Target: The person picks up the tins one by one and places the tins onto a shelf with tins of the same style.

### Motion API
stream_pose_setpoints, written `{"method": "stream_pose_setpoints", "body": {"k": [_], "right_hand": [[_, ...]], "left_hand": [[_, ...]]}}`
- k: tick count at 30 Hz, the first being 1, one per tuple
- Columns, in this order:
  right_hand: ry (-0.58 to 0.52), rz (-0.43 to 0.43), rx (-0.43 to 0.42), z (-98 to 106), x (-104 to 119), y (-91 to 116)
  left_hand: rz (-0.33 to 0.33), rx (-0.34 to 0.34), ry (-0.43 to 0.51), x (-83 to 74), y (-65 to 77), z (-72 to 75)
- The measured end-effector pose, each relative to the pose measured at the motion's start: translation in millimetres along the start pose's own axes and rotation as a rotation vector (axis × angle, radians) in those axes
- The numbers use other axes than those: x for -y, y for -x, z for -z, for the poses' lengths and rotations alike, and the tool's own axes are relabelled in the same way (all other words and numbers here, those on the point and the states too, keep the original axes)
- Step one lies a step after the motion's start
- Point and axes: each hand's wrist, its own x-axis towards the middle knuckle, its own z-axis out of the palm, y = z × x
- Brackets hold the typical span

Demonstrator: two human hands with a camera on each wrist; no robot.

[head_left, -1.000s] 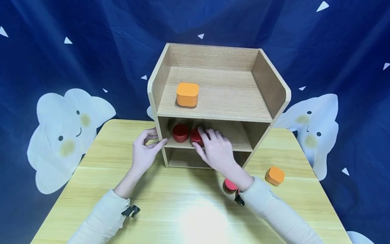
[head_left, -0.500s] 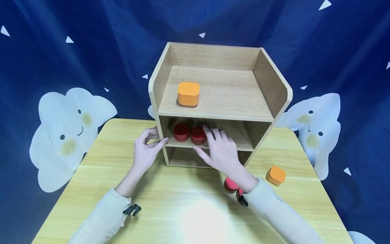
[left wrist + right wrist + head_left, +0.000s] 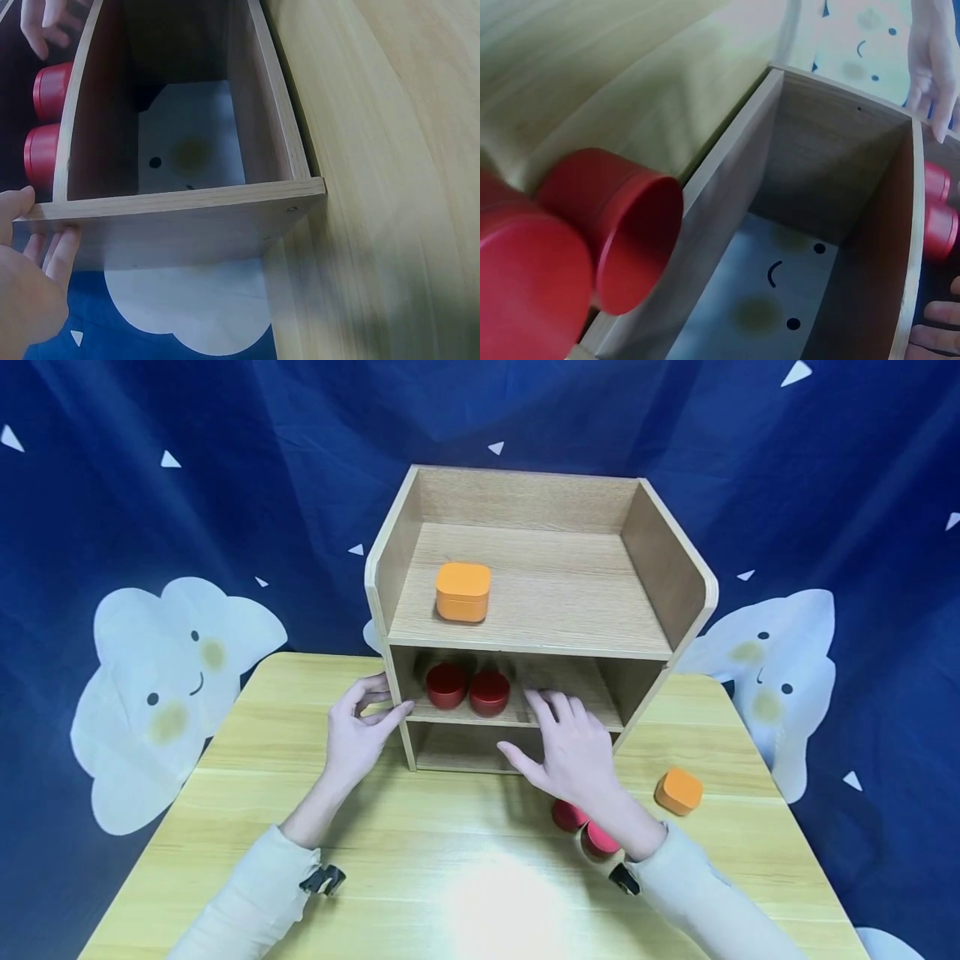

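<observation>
A light wooden shelf unit (image 3: 525, 560) stands on the table. My left hand (image 3: 354, 731) holds the front edge of its left side panel, thumb in front and fingers on the outer face; the left wrist view shows those fingers (image 3: 64, 251) too. Two round red tins (image 3: 446, 687) (image 3: 489, 695) stand side by side at the left of the middle compartment. My right hand (image 3: 573, 747) is just right of them at the compartment's front, fingers spread and holding nothing. In the right wrist view its fingertips (image 3: 937, 334) show at the lower right edge.
On the shelf's top, towards the left, sits an orange box (image 3: 462, 593). Two more red tins (image 3: 568, 815) (image 3: 600, 839) stand on the table (image 3: 420, 860) beneath the right forearm. Another orange box (image 3: 679, 792) lies farther right. A blue curtain (image 3: 315, 460) hangs behind.
My right hand has let go of the second red tin and drawn back to the right, leaving it beside the first. The left hand stays in place on the side panel.
</observation>
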Motion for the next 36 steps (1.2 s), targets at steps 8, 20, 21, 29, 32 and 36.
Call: {"method": "stream_pose_setpoints", "body": {"k": [8, 20, 21, 29, 32, 36], "right_hand": [[-0.039, 0.004, 0.011, 11, -10, 17], [-0.044, 0.026, -0.019, 29, -19, 35], [-0.041, 0.030, -0.020, 31, -20, 36], [-0.063, 0.122, -0.142, 40, -29, 49], [-0.070, 0.144, -0.179, 43, -34, 54], [-0.056, 0.156, -0.189, 45, -40, 62]], "left_hand": [[0.006, 0.014, -0.003, -0.7, 0.9, 0.2], [0.003, 0.011, -0.003, 0.1, 1.2, -0.5], [0.004, 0.010, -0.003, 0.2, 1.4, -0.4], [0.003, 0.009, -0.005, 0.7, 1.8, 0.0], [0.001, 0.007, -0.004, 1.3, 1.3, 0.1], [-0.004, 0.000, 0.006, 1.3, 0.6, 0.6]]}}
